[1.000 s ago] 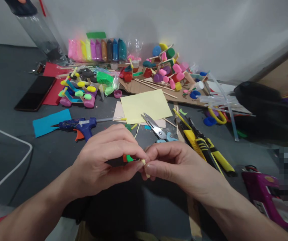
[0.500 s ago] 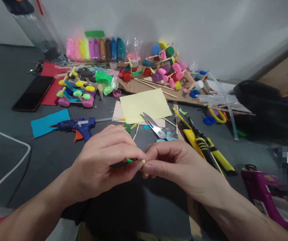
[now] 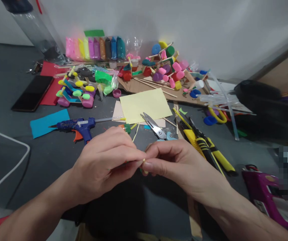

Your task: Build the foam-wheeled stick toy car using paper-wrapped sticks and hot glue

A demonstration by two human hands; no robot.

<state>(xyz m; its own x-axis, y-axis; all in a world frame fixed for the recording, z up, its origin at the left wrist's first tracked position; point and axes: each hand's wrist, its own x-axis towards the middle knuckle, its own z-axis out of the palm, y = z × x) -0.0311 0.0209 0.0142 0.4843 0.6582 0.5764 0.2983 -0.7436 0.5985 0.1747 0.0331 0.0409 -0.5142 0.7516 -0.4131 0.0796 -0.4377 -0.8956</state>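
Note:
My left hand [image 3: 111, 160] and my right hand [image 3: 167, 160] meet fingertip to fingertip above the dark table. Both are closed in a pinch around a small pale yellow piece [image 3: 144, 160], of which only bits show between thumbs and fingers. A trace of green is visible beneath it; the rest is hidden. Just beyond my right hand lie scissors [image 3: 156, 128] with light blue handles, blades spread apart. A blue hot glue gun [image 3: 80, 125] rests past my left hand, its clear glue stick pointing right.
Yellow paper [image 3: 145, 103] lies behind the scissors. Yellow-and-black cutters [image 3: 204, 145] sit at the right. Small toy cars [image 3: 77, 90] and bagged coloured clay [image 3: 96, 48] stand at the back. A phone [image 3: 32, 93], blue card [image 3: 50, 123] and white cable [image 3: 13, 139] are on the left.
My left fingers have closed in slightly, so less of the yellow piece and its green part shows. Both hands stay in nearly the same place.

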